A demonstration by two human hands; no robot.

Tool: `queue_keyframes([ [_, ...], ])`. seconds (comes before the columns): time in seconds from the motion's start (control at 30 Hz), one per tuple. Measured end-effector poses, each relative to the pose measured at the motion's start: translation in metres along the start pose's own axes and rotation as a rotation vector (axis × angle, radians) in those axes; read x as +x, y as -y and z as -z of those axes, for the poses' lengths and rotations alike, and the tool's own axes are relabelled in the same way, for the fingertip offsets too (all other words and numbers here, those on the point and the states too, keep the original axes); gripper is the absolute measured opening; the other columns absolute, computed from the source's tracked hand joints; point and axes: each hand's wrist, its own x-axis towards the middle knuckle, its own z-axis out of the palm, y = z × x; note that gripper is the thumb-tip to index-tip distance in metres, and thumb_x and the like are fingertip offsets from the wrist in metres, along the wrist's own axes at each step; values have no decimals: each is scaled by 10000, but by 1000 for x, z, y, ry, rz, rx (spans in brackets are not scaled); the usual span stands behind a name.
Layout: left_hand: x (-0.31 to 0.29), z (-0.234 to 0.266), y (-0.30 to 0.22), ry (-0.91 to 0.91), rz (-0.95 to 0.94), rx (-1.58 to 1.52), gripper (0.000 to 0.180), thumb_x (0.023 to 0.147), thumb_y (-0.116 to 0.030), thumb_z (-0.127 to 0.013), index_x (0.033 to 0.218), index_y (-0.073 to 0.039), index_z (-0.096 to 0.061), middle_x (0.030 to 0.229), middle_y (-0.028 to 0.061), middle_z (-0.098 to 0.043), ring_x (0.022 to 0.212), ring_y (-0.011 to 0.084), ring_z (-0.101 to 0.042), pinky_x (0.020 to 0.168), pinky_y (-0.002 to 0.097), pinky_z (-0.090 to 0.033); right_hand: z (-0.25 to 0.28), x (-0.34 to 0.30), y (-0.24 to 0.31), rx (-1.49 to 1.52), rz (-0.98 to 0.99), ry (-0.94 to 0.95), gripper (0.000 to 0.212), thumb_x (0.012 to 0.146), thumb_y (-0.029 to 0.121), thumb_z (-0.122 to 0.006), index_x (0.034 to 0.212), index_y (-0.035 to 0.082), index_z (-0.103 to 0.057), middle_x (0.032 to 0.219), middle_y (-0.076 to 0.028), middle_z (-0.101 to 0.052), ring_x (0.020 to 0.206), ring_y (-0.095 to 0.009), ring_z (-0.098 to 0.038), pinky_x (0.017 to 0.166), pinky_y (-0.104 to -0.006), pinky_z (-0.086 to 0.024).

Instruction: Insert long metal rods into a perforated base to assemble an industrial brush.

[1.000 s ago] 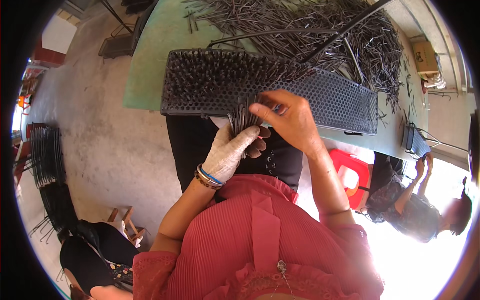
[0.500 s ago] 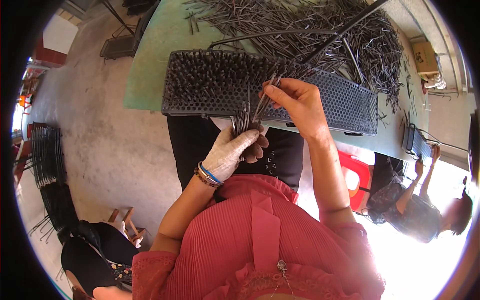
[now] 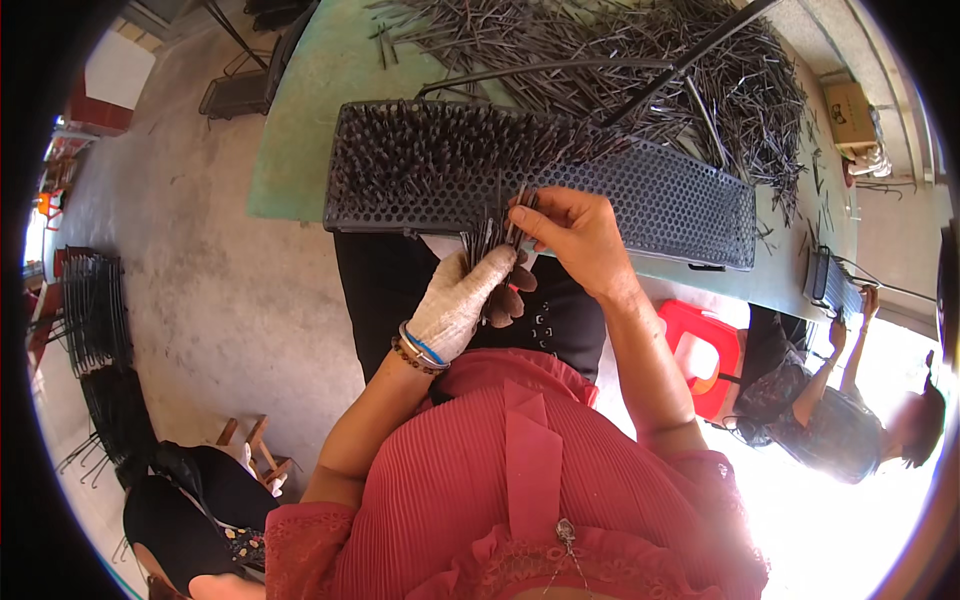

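Note:
My left hand (image 3: pixel 470 290), in a grey-white work glove with brown fingertips, is closed round a bundle of thin dark metal rods (image 3: pixel 484 235). My bare right hand (image 3: pixel 572 232) pinches the upper ends of a few rods at the bundle's right side, close to the left fingers. Just beyond both hands lies a long black perforated tray (image 3: pixel 680 190). Its left and middle holes are packed with upright rods (image 3: pixel 410 150), while bare holes show on the right and along the near edge. How many rods the right fingers hold cannot be made out.
A large heap of loose dark rods (image 3: pixel 620 60) covers the far side of the green table (image 3: pixel 290 150). A black bar frame (image 3: pixel 690 60) rises over the tray. At right, a co-worker (image 3: pixel 830 410) handles another tray (image 3: pixel 832 285); a red stool (image 3: pixel 705 345) stands nearby.
My right hand has come down and slightly left, from above the tray's near edge to the bundle in my left hand. The left hand has barely moved.

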Motion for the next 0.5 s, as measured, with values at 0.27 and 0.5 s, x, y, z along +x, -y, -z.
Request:
queue_keyframes([
  [0.27,-5,-4,4,-9,18,5,339,982,-353,-574,1094,-34,-605,838,52,-664,606,74,-597,498,203,-449,-2,-17,5,47,5,-47,282,915,154,-695,1068,-82,-668,852,-78,-713,730,-85,-645,645,-243,-540],
  [0.5,-11,-8,-8,106,132,172,368,976,-354,-574,1114,-14,-588,785,17,-619,634,69,-581,534,192,-452,14,-18,8,246,-71,15,372,949,274,-660,1151,-38,-667,963,-85,-702,819,-102,-641,654,-238,-492],
])
